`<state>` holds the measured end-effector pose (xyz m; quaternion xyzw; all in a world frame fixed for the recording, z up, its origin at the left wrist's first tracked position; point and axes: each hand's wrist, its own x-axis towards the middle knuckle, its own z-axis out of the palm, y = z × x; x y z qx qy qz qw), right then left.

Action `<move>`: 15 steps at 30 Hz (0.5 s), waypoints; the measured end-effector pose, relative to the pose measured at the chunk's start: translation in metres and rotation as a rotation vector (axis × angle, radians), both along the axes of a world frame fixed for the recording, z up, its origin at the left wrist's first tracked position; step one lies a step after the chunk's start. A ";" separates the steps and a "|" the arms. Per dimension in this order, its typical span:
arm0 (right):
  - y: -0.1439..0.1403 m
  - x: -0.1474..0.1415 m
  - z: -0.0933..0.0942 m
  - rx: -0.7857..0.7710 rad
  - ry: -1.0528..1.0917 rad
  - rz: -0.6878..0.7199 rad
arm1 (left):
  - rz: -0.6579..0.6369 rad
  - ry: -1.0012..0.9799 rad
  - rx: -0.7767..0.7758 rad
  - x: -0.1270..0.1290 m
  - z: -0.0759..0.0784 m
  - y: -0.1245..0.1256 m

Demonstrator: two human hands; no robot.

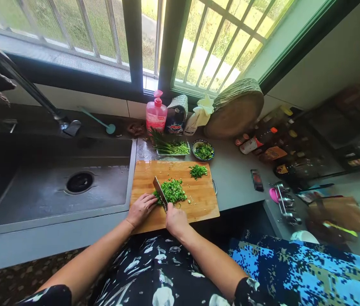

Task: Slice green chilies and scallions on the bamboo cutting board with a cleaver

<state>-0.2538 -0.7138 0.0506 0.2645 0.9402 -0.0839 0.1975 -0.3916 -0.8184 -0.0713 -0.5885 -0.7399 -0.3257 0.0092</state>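
My right hand [176,220] is closed round the handle of a cleaver [160,191], its blade standing on edge across the wooden cutting board [144,170]. Against the blade's right side lies a loose pile of chopped green onions [172,190]. To the left of the blade, my left hand [141,208] rests on the board with its fingers drawn together over some of the greens, mostly hidden beneath them. A smaller heap of chopped greens [198,171] sits at the board's upper right corner.
Behind the board are a tray of long green stalks [175,148], a patterned bowl of greens [203,151] and a pink pump bottle [156,114]. The sink [106,191] adjoins on the left. Sauce bottles [253,143] and a measuring spoon set [285,202] are on the right.
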 end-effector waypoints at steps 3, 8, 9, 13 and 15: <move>-0.003 -0.006 -0.006 -0.003 0.005 0.001 | 0.002 -0.023 -0.013 0.001 0.000 -0.001; -0.003 -0.026 -0.023 0.019 0.046 0.024 | 0.012 -0.064 -0.033 0.003 -0.002 -0.003; 0.000 -0.029 -0.024 0.017 0.043 0.021 | 0.016 -0.066 -0.030 0.004 -0.003 -0.003; 0.012 -0.027 -0.015 -0.024 0.018 0.011 | 0.020 -0.068 -0.003 0.006 -0.002 -0.002; 0.017 -0.023 -0.006 -0.032 0.031 0.029 | 0.021 -0.069 0.012 0.006 -0.001 -0.002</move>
